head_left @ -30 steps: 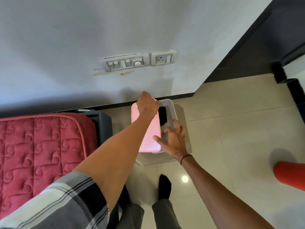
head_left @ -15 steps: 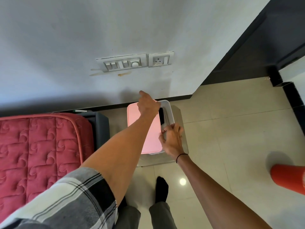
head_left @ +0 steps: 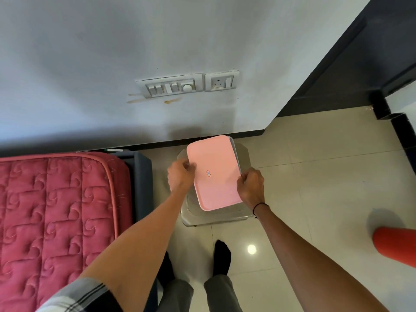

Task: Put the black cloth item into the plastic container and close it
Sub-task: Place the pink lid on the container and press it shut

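Observation:
A pink lid [head_left: 215, 172] lies flat over the plastic container, whose pale rim [head_left: 234, 147] shows only along the lid's right edge. The container stands on a low grey stool [head_left: 213, 216] by the wall. My left hand [head_left: 181, 176] grips the lid's left edge with curled fingers. My right hand [head_left: 251, 188] grips the right edge of the lid and container. The black cloth item is hidden from view.
A red quilted mattress [head_left: 58, 212] on a dark frame lies to the left. The white wall with a switch panel [head_left: 171, 87] is straight ahead. An orange-red object [head_left: 394, 244] sits on the tiled floor at right. My feet in black socks [head_left: 221, 257] stand below the stool.
The pink lid has slid right and now covers the container's opening. My left hand came back from the far end to the left edge; my right hand moved onto the right edge.

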